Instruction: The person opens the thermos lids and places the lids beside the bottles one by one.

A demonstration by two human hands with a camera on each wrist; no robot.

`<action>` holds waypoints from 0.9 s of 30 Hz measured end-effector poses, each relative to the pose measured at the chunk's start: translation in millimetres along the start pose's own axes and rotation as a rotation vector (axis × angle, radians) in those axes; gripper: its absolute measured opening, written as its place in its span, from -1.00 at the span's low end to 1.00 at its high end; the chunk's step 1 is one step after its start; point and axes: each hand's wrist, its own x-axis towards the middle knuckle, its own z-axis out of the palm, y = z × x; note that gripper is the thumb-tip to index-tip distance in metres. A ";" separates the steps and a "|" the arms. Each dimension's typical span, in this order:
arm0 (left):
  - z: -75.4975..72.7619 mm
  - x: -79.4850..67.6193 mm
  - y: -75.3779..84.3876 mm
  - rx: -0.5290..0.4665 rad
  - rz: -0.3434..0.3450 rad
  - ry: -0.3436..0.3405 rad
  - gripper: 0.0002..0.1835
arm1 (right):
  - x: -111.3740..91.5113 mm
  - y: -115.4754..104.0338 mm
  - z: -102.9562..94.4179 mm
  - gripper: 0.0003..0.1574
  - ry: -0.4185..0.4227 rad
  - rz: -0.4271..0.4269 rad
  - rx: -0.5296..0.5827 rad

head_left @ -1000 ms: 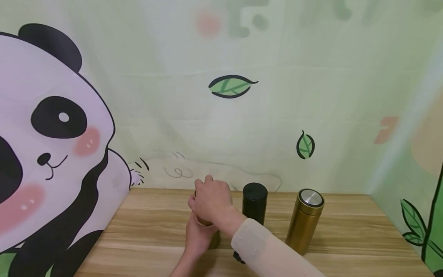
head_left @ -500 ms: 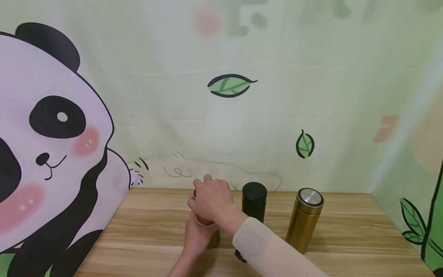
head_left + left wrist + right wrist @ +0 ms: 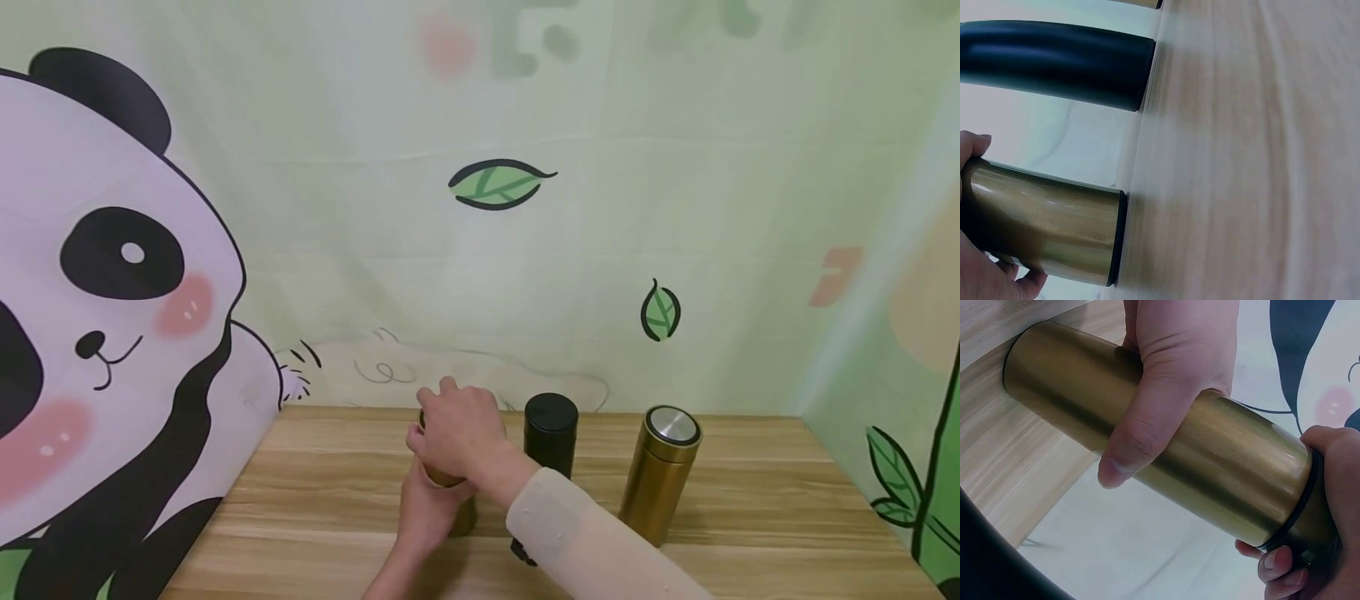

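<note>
Nearest, a pale sleeve (image 3: 592, 533) is covering the right forearm. The left hand (image 3: 431, 508) is curling firmly round the body of a gold bottle (image 3: 1229, 456), which is standing upright on the wooden table (image 3: 337, 500). The right hand (image 3: 461, 425) is gripping its top end (a dark ring (image 3: 1301, 509) is showing beside that hand). A silver-topped bottle (image 3: 660, 479) is standing well to the right; a black bottle (image 3: 551, 433), partly hidden, is standing between. Behind, a green backdrop (image 3: 360, 250) is showing a panda (image 3: 150, 175).

Pale green printed backdrop (image 3: 360, 208): blurred grey-green marks (image 3: 512, 37) along the top, too unclear to read.
Readable text, brands, numbers: none.
</note>
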 end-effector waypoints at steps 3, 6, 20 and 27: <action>0.3 0.0 0.3 -0.001 -0.005 0.003 -0.14 | 0.6 0.4 -0.1 -0.38 -0.005 -0.006 0.002; 0.6 0.2 0.8 -0.001 -0.012 0.006 -0.11 | 1.1 1.0 -0.3 -0.37 -0.013 -0.012 0.006; 0.8 -0.3 1.9 -0.007 -0.018 0.008 -0.14 | -0.8 3.4 -0.2 -0.38 -0.011 -0.036 0.014; 1.2 -0.9 2.3 -0.004 -0.015 0.022 -0.16 | -1.3 5.4 -0.8 -0.44 -0.019 -0.059 0.026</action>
